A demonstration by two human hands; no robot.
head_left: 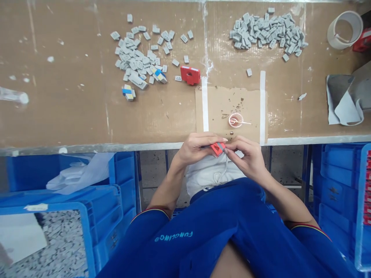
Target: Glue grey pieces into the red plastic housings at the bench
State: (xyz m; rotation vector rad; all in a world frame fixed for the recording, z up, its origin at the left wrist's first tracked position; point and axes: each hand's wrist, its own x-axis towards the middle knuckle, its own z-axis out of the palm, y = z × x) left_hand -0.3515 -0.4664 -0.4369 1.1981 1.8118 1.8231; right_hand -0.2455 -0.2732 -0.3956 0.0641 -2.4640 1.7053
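My left hand (199, 147) is closed on a small red plastic part (216, 150) just off the near edge of the table. A grey piece (222, 146) lies across the red part near its right end. My right hand (245, 152) pinches at that same end, its fingertips touching the part and partly hiding it. Beyond the hands, a small clear cup (235, 120) with reddish-brown liquid and a thin white stick stands on a cardboard sheet (252, 104). Farther left on the table is another red plastic part (190, 75) with a round hole.
Loose grey pieces lie in a left pile (136, 56) and a right pile (266, 31). Small bundles with blue tape (127, 92) sit by the left one. A tape roll (344, 31) is at far right. Blue crates (107, 208) flank me below the table edge.
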